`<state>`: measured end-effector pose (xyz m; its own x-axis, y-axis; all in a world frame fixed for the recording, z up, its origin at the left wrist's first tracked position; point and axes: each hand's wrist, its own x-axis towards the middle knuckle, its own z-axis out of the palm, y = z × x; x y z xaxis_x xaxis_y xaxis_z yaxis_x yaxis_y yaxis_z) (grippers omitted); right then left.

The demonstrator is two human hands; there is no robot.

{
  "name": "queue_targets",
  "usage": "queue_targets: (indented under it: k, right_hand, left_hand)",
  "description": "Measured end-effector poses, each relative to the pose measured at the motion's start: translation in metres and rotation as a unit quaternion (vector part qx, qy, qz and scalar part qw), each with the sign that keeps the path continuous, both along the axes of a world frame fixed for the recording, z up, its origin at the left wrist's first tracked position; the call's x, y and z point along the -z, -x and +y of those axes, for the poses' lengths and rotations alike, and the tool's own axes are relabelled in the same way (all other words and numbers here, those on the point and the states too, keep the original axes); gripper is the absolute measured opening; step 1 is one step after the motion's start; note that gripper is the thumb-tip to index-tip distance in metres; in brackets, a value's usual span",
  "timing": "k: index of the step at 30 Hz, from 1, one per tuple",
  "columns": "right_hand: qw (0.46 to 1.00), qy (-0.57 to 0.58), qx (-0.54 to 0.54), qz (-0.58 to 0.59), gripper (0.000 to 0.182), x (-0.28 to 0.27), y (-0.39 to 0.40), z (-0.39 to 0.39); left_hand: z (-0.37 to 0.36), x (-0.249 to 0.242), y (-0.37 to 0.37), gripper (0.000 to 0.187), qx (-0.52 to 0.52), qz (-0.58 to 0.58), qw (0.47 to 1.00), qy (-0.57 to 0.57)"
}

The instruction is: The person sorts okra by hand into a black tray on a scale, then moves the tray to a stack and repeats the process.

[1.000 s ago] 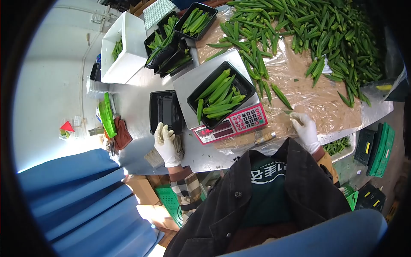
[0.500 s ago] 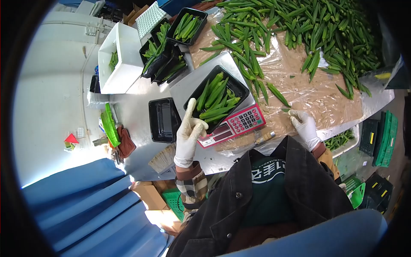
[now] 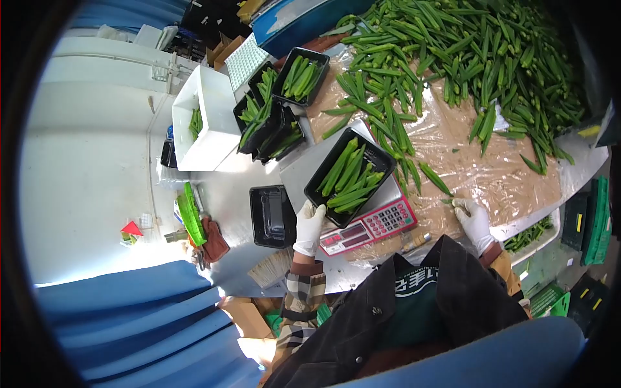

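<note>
The metal surface carries a scale, an empty black tray, a white bin and plastic sheeting under loose okra.

Scale: we find it between our hands, a tray of okra on it.
Empty tray: left of the scale.
Left hand: at the tray's near corner.
Right hand: right of the scale, on the sheet.
Okra heap: behind.

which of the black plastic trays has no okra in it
The black plastic tray lying flat beside the scale, just left of the left hand; the others hold okra.
</note>
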<state>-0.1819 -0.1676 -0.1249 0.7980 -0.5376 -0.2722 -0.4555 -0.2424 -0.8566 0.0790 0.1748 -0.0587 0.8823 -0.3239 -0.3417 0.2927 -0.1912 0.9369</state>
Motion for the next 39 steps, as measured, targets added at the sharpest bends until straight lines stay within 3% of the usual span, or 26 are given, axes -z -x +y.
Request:
queue_targets:
  k: [2,5,8,10,12,14,15,16,20,24,26,28,29,30,32,34,36,39]
  right_hand:
    - [1.000,-0.011,0.013,-0.015,0.022,0.021,0.004,-0.005]
    - [0.998,-0.020,0.046,-0.027,0.022,0.026,0.001,-0.010]
    - [0.994,-0.059,0.084,-0.023,0.022,0.033,0.001,-0.018]
    - [0.994,-0.052,0.092,-0.014,0.022,0.023,-0.004,-0.023]
    - [0.994,-0.046,0.102,0.012,0.022,0.011,-0.009,-0.027]
    - [0.994,-0.034,0.107,0.001,0.022,0.020,-0.007,-0.031]
    - [0.994,-0.021,0.105,0.001,0.022,0.021,-0.006,-0.034]
    - [0.995,-0.009,0.104,0.000,0.022,0.020,-0.006,-0.036]
    - [0.991,-0.016,0.135,0.004,0.020,0.016,-0.007,-0.038]
    - [0.989,-0.020,0.145,0.004,0.020,0.014,-0.007,-0.038]
    - [0.988,-0.020,0.153,0.004,0.020,0.009,-0.009,-0.037]
    - [0.989,-0.002,0.147,0.010,0.019,0.009,-0.009,-0.036]
    - [0.988,0.005,0.155,0.007,0.018,0.016,-0.007,-0.036]
    - [0.987,0.001,0.159,0.009,0.018,0.017,-0.007,-0.034]
    - [0.986,-0.006,0.165,0.016,0.017,0.013,-0.010,-0.035]
    - [0.987,0.011,0.155,0.030,0.017,0.009,-0.014,-0.037]
    - [0.989,0.022,0.144,0.037,0.017,0.019,-0.010,-0.038]
    - [0.986,0.003,0.161,0.030,0.016,0.018,-0.013,-0.037]
  left_hand:
    - [-0.019,-0.016,-0.026,0.031,0.014,0.048,0.997,-0.053]
    - [-0.056,-0.027,-0.072,0.031,0.014,0.038,0.999,-0.018]
    - [-0.086,-0.014,-0.146,0.031,-0.010,0.020,0.997,0.076]
    - [-0.110,-0.018,-0.194,0.020,-0.064,0.027,0.990,0.126]
    - [-0.109,-0.004,-0.260,0.012,-0.082,-0.012,0.996,-0.019]
    - [-0.124,-0.002,-0.298,0.008,-0.150,-0.049,0.987,-0.018]
    - [-0.128,0.000,-0.318,0.012,-0.167,-0.011,0.985,-0.029]
    - [-0.123,0.010,-0.342,0.017,-0.162,0.058,0.985,-0.001]
    - [-0.109,0.082,-0.425,0.026,-0.202,0.048,0.978,-0.030]
    - [-0.085,0.133,-0.522,0.034,-0.132,0.043,0.979,-0.151]
    - [-0.109,0.150,-0.524,0.034,-0.276,-0.113,0.923,-0.245]
    - [-0.130,0.099,-0.501,0.032,-0.208,-0.123,0.880,-0.409]
    - [-0.159,0.068,-0.469,0.034,-0.269,-0.099,0.856,-0.431]
    - [-0.182,0.018,-0.428,0.038,-0.161,-0.135,0.787,-0.580]
    - [-0.190,0.010,-0.418,0.039,-0.184,-0.171,0.771,-0.584]
    - [-0.182,0.015,-0.429,0.038,-0.120,-0.148,0.807,-0.559]
    - [-0.182,0.027,-0.428,0.037,-0.157,-0.161,0.839,-0.496]
    - [-0.196,0.030,-0.412,0.036,-0.139,-0.201,0.822,-0.515]
